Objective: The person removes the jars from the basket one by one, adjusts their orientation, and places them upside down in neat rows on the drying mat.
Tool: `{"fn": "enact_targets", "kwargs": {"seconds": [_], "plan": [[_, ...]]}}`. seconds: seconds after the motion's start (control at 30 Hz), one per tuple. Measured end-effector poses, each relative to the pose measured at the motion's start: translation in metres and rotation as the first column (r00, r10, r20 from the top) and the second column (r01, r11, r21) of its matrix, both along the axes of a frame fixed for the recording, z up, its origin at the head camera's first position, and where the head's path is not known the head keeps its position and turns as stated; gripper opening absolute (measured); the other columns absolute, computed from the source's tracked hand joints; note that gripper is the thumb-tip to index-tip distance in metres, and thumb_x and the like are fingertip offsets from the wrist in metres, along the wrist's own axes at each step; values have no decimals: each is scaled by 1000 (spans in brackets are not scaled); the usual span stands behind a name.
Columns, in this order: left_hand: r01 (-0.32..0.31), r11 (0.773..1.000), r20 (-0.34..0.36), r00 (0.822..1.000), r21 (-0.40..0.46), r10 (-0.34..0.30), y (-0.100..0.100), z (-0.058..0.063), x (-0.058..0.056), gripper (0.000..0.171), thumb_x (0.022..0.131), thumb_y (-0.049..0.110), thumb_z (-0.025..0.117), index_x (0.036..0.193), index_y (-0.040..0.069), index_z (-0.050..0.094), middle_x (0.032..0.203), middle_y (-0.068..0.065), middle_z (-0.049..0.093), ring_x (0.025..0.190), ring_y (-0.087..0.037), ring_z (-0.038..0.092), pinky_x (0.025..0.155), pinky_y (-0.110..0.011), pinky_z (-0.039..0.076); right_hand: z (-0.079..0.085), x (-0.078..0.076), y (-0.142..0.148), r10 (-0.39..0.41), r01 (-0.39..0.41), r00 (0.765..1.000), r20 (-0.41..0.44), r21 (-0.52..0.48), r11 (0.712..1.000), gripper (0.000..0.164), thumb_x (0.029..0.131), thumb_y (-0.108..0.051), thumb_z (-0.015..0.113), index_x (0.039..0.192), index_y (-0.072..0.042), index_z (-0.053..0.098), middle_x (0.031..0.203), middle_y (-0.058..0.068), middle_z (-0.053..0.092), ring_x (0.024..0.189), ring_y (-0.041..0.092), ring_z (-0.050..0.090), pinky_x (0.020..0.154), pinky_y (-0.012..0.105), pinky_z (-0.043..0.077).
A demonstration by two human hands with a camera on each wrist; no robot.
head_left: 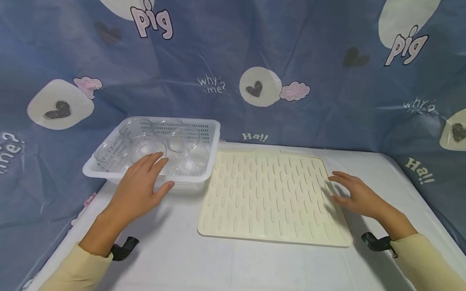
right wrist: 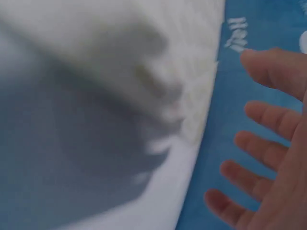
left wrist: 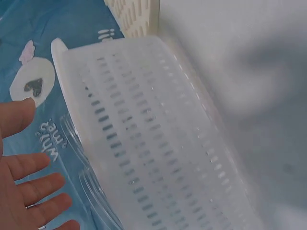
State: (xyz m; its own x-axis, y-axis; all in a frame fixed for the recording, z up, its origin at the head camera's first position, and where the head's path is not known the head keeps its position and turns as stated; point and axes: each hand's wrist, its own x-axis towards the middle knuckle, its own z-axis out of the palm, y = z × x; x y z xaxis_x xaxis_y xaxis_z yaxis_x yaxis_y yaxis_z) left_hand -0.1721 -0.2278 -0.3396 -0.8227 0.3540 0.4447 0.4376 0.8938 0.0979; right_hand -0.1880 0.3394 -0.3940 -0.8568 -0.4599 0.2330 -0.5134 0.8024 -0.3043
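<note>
A white perforated plastic basket (head_left: 214, 151) stands at the back left of the table, holding several clear round bowls (head_left: 183, 138). My left hand (head_left: 138, 188) is over the basket's front edge, fingers extended and holding nothing. In the left wrist view the slotted basket wall (left wrist: 144, 129) lies beside that hand's spread fingers. A cream mat (head_left: 269, 198) with raised oval ridges lies flat to the right of the basket. My right hand (head_left: 358, 196) hovers by the mat's right edge, its fingers relaxed and nothing in them; the right wrist view shows its fingers (right wrist: 264, 148) apart.
A white cloth (head_left: 233, 262) covers the table, showing in front of the mat and to its right. Behind and at both sides hangs a blue printed sheet (head_left: 316, 117). Both wrists wear a black strap (head_left: 123, 248).
</note>
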Motion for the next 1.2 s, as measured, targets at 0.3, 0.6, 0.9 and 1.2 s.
{"fn": "enact_targets", "kwargs": {"seconds": [0.3, 0.6, 0.9, 1.2], "plan": [[16, 1000, -53, 998, 20, -15, -12, -4, 1, 63, 83, 25, 76, 135, -4, 55, 141, -25, 51, 128, -45, 48, 98, -66, 42, -10, -4, 13, 9, -23, 963, 270, 49, 999, 70, 80, -28, 81, 135, 7, 53, 148, 36, 40, 131, 58, 41, 98, 68, 39], [30, 1000, 11, 999, 7, -30, -13, 16, -9, 60, 86, 23, 73, 136, -4, 53, 143, -27, 49, 129, -46, 47, 103, -65, 39, -23, -1, 14, -45, 17, 961, 272, 105, 994, 83, 75, -32, 84, 139, 7, 48, 151, 30, 36, 128, 57, 39, 97, 69, 40], [13, 1000, 58, 998, -13, -13, -12, 33, -21, 61, 89, 24, 71, 139, -4, 51, 145, -27, 48, 131, -47, 46, 106, -65, 39, -24, 2, 11, -63, 29, 957, 282, 125, 992, 86, 75, -34, 83, 140, 8, 47, 151, 29, 34, 127, 57, 39, 95, 70, 41], [16, 994, 293, 956, -109, 16, -6, 63, -65, 72, 91, 34, 69, 146, -4, 42, 151, -30, 40, 137, -51, 38, 113, -65, 33, -22, 3, 9, -94, 52, 944, 316, 140, 989, 87, 74, -31, 84, 142, 8, 45, 152, 29, 32, 129, 58, 37, 95, 71, 40]]}}
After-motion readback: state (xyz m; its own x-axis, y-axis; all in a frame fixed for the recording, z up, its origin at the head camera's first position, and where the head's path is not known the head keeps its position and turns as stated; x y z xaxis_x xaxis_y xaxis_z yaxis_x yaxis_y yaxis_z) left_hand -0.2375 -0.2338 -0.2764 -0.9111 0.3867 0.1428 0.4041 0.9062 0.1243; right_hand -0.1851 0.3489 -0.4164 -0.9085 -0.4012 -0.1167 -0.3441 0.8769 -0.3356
